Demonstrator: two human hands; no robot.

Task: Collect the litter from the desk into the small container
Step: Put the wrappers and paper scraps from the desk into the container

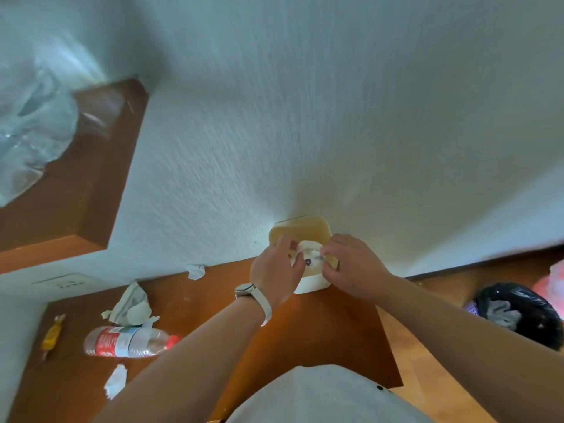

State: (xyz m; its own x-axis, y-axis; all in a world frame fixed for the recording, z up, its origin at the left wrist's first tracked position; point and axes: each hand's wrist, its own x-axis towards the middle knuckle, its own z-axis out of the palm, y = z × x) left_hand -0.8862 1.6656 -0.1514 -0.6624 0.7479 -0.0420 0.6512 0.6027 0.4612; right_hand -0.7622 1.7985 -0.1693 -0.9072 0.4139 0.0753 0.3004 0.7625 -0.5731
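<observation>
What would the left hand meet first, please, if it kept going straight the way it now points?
Probably the crumpled white paper inside the small white square container, then the wall behind; depth is unclear.

Small white container point(311, 282) upright against the wall, open. Left of it: crumpled tissues point(134, 303), flattened plastic bottle point(128, 341), yellow wrapper point(52, 334).

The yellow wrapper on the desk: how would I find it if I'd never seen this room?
Start at the brown desk against the pale wall and go to its far left edge. There, left of the crushed plastic bottle, lies the yellow wrapper, long and thin with twisted ends. It is the only yellow litter; the scraps nearby are white paper.
</observation>
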